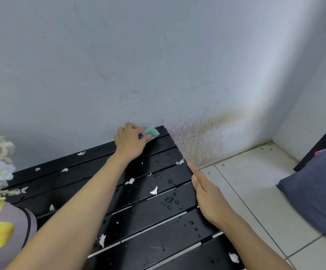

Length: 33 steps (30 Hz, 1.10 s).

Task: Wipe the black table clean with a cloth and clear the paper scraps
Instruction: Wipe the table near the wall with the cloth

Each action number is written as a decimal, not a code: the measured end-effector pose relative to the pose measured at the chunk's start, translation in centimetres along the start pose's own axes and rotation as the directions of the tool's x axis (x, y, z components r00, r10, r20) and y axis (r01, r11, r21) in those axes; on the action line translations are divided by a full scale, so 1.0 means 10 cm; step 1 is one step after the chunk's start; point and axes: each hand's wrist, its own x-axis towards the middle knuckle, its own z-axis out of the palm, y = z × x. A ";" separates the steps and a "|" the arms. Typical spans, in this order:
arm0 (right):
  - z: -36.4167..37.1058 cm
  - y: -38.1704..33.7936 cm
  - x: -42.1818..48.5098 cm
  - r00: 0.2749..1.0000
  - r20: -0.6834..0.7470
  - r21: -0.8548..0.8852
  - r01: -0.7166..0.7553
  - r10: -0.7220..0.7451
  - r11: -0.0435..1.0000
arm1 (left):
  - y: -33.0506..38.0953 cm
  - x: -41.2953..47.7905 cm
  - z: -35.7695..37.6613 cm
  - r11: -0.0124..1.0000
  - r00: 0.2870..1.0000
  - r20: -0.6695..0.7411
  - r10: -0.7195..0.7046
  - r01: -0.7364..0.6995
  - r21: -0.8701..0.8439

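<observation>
Left hand (132, 140) pinched folded teal cloth (152, 131) at black slatted bench's (150, 217) far corner, starting point. Right hand (206, 193), flat, empty, steadied its side edge. White paper scraps (154, 191) littered slats.

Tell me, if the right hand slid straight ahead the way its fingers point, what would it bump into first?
Probably the white paper scrap at the table's right edge, just beyond the right hand's fingertips. Past that is the stained wall, though depth is hard to judge.
</observation>
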 end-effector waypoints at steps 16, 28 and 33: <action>-0.01 0.03 0.02 1.000 0.015 0.034 -0.002 0.001 0.999 | -0.07 -0.23 0.06 0.975 0.996 0.011 -0.087 0.088 -0.203; -0.02 0.01 0.03 1.000 0.002 -0.026 0.012 -0.012 1.000 | 0.12 -1.01 -0.32 0.821 0.937 0.252 0.243 -0.060 -0.568; -0.03 -0.01 0.00 1.000 -0.002 -0.061 0.018 -0.018 0.998 | -0.31 -0.19 -0.21 0.916 0.923 -0.103 -0.371 0.346 -0.204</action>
